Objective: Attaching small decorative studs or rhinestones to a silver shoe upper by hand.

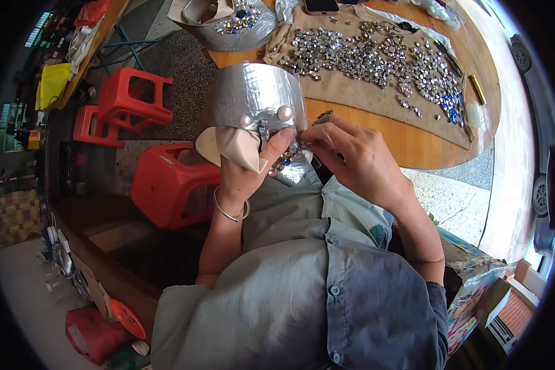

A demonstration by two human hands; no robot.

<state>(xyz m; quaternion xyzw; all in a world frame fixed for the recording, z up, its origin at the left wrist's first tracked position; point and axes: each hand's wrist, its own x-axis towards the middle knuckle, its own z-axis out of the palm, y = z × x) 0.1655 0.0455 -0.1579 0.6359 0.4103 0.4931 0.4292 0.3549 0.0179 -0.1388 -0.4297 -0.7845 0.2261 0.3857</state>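
My left hand (pixel 243 182) grips a curved silver-covered piece (pixel 253 86) above my lap, its thumb pressed on the decorated side. Cream material (pixel 239 148) folds out of the piece around that hand. Two pearl beads, a larger pearl (pixel 284 113) and a smaller one (pixel 245 121), sit on the silver face, with gems (pixel 280 163) clustered below the thumb. My right hand (pixel 367 157) is closed in a pinch at the piece's right edge, beside the gems. Whatever lies between its fingertips is hidden. A small dark object (pixel 325 115) shows just behind its fingers.
On the wooden table (pixel 401 151), a brown cloth (pixel 333 89) bears many loose clear and blue gems (pixel 376 55). A second silver piece (pixel 240 34) with gems stands at the far left. A phone (pixel 321 6) lies at the back. Red stools (pixel 166 185) stand left.
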